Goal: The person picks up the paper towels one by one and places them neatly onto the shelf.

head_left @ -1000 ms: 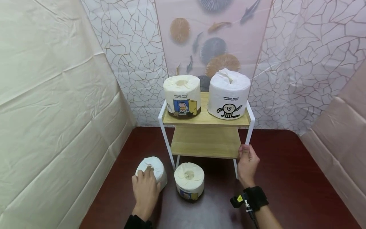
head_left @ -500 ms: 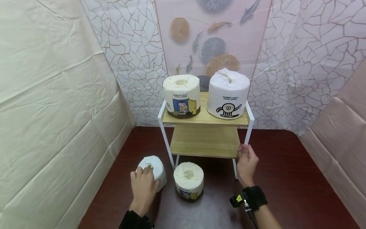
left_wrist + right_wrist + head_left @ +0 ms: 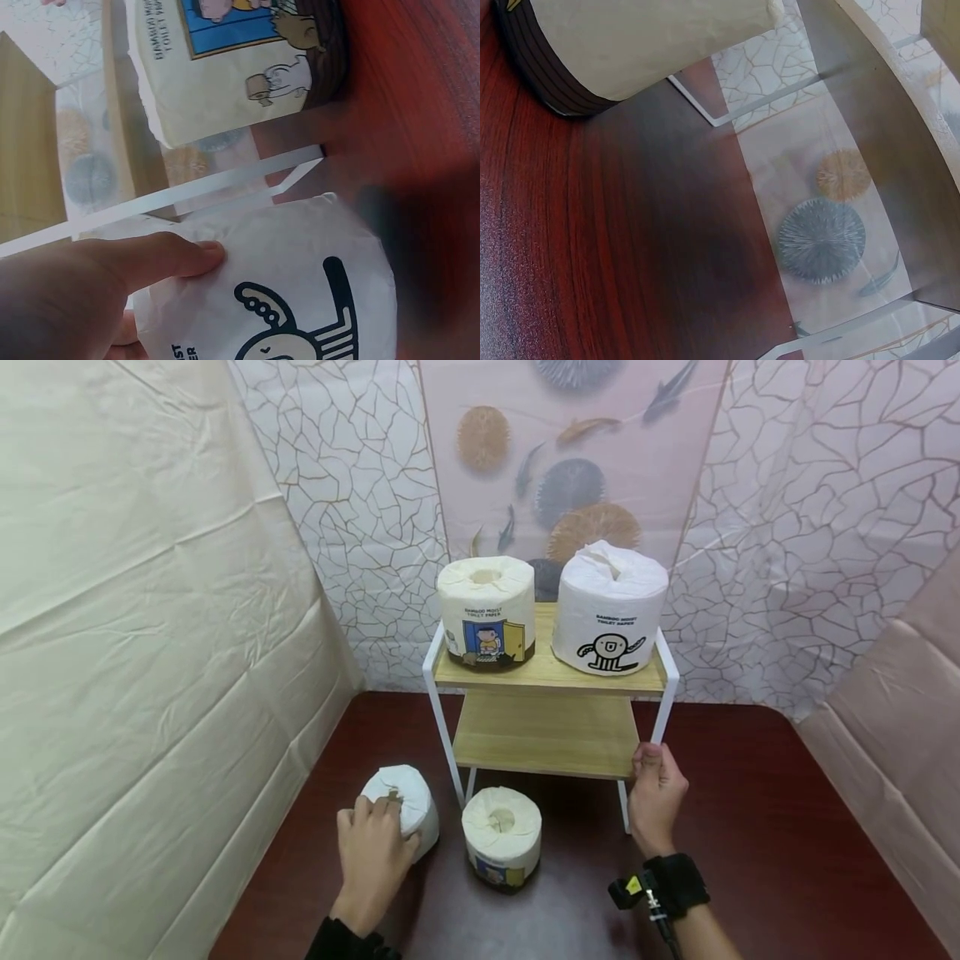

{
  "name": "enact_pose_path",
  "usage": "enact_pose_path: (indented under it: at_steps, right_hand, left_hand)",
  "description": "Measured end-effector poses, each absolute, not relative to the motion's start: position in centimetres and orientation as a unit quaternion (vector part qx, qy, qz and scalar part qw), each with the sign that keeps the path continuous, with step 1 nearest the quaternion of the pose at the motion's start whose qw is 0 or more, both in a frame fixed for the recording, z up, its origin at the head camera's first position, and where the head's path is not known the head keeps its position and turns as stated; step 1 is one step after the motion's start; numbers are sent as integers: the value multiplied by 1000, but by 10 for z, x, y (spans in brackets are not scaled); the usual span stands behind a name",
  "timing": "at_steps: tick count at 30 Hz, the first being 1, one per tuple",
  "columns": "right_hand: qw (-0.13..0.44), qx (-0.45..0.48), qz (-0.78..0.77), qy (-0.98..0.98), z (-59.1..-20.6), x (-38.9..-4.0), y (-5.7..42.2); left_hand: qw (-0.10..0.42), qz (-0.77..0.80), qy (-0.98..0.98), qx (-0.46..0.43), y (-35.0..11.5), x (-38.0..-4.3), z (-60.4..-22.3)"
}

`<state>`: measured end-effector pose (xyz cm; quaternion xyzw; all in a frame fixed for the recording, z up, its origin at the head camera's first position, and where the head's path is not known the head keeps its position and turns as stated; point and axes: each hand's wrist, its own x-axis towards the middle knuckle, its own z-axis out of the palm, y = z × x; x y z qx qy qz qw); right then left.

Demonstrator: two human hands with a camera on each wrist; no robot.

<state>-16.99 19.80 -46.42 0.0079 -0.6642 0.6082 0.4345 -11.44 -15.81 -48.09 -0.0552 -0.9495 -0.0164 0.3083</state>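
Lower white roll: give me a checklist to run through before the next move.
1. Hold: ok; the left hand grips the lower white roll, thumb against its side.
2. Hand on rack: ok; the right hand holds its right front leg.
3. Gap to the lower cream roll: ok; the two rolls are apart.
4. Roll lifted off the table: cannot tell; its underside is hidden.
5. Top board room: likely not ok; upper cream roll and upper white roll fill most of its width.

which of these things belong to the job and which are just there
Likely in the job:
lower white roll, in left hand
shelf, in right hand
lower cream roll
upper cream roll
upper white roll

Just there:
table
patterned wall sheet
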Motion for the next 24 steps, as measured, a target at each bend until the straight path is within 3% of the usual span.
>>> enact_pose_path:
  at_steps: [24]
  right_hand:
    - [438, 4, 612, -658, -461, -168, 195]
  left_hand:
    - [319, -44, -943, -84, -155, -88, -448]
